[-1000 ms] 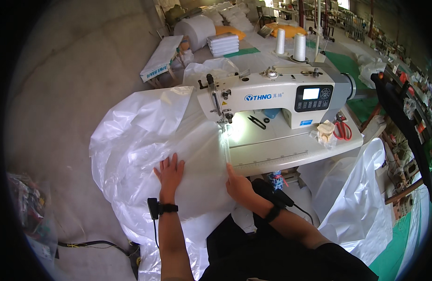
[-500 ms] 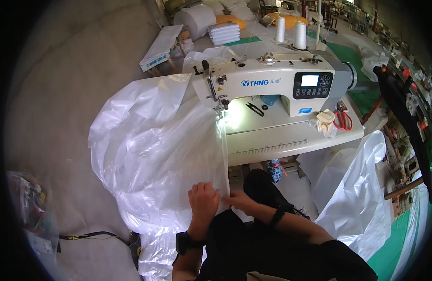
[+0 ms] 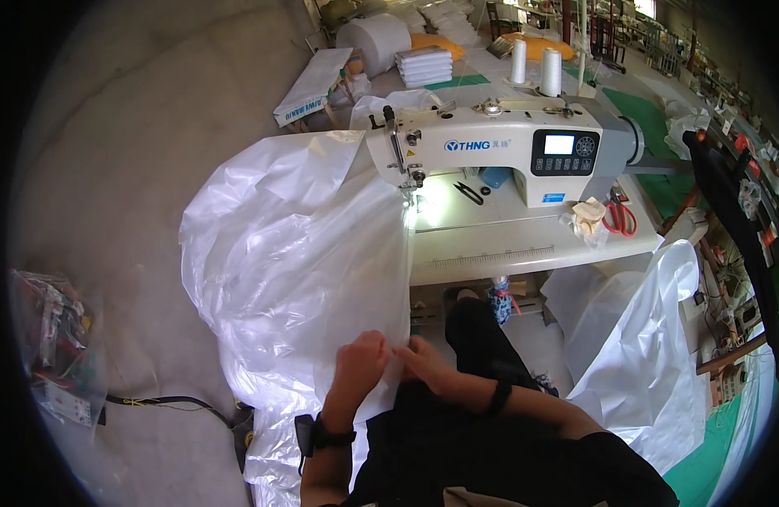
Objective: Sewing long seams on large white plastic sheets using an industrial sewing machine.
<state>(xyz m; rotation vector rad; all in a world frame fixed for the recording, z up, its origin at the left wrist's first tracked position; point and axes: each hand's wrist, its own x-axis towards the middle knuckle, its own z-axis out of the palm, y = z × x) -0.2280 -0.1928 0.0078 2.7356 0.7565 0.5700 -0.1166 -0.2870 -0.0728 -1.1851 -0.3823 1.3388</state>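
Observation:
A large translucent white plastic sheet [image 3: 296,245] runs from under the needle of a white sewing machine [image 3: 491,139] down to my lap. Along its right edge, my left hand [image 3: 362,362] is closed on the plastic, with the fingers curled in. Just to the right, my right hand [image 3: 425,365] pinches the same edge, thumb and fingers close to my left. The machine's lamp lights the spot where the edge meets the needle. Bunched folds of the sheet hang off the table's left side.
Black thread snips [image 3: 469,193] lie beneath the machine arm. Red-handled scissors [image 3: 619,218] rest at the table's right, by a crumpled cloth scrap [image 3: 588,216]. More white plastic sheet [image 3: 634,355] hangs at the right. Two thread cones [image 3: 550,72] stand behind. A bag of parts [image 3: 60,346] sits at far left.
My left hand's fingers have gone from lying on the sheet to curled closed at its edge. My right hand has come up beside it. The whole view has shifted slightly.

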